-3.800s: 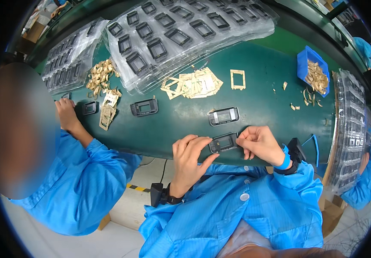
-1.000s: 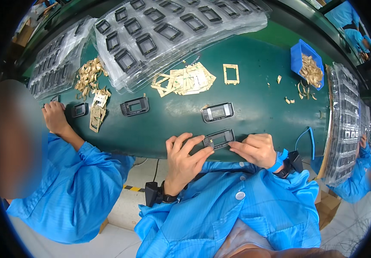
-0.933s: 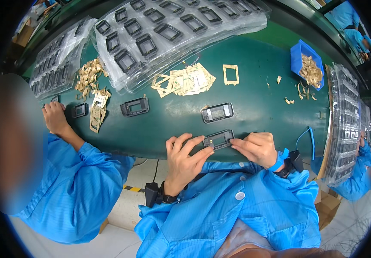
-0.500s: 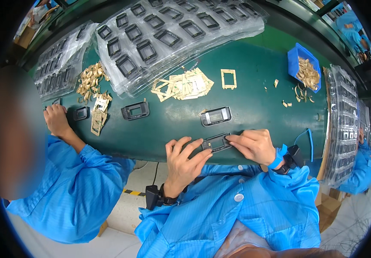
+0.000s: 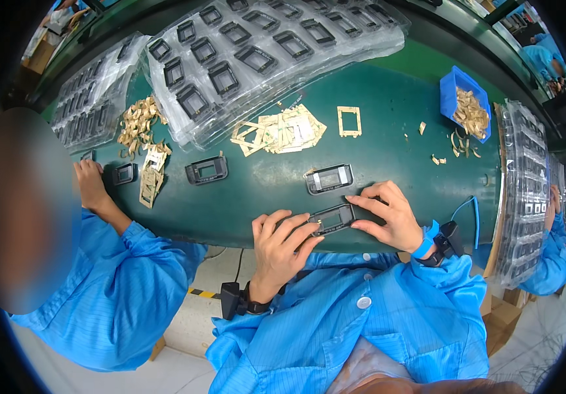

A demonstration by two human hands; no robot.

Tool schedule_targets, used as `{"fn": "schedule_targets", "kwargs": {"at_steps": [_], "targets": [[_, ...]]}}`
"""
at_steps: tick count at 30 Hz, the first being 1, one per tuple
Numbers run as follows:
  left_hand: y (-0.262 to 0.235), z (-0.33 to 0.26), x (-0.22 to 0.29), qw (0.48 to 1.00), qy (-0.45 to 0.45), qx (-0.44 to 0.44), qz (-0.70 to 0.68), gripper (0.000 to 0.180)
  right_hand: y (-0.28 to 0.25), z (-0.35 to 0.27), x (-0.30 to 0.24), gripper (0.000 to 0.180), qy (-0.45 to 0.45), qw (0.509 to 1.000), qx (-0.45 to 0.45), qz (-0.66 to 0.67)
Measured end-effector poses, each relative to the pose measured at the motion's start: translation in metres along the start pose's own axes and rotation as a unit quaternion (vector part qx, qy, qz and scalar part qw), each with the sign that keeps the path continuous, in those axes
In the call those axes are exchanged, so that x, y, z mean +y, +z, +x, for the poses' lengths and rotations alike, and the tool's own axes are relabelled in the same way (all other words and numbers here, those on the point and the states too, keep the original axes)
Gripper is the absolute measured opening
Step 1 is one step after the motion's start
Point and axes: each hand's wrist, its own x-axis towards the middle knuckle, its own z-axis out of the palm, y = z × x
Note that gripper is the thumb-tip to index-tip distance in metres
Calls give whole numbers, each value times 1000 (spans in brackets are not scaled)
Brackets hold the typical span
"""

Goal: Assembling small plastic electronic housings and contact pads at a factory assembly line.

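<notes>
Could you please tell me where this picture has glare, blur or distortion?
In the head view, the large plastic tray shows whitish glare and the green table a sheen; there too, the co-worker's head is heavily blurred, while the left hand, right hand and held black frame look clearer; the same view bows the table's near edge.

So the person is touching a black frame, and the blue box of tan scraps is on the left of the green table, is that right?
Not quite: the blue box of tan scraps is on the right of the green table, as the head view shows. The person is touching a black frame, as you said.
</notes>
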Motion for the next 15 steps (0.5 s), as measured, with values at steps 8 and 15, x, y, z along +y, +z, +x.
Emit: {"fn": "schedule_targets", "kwargs": {"at_steps": [8,15], "targets": [[-2,2,1,1000,0,2,-5,24,3,3,-2,45,-10,1000,-2,11],[-1,2,0,1000,6,4,-7,19,0,15,-5,27,-141,989,0,-54]]}}
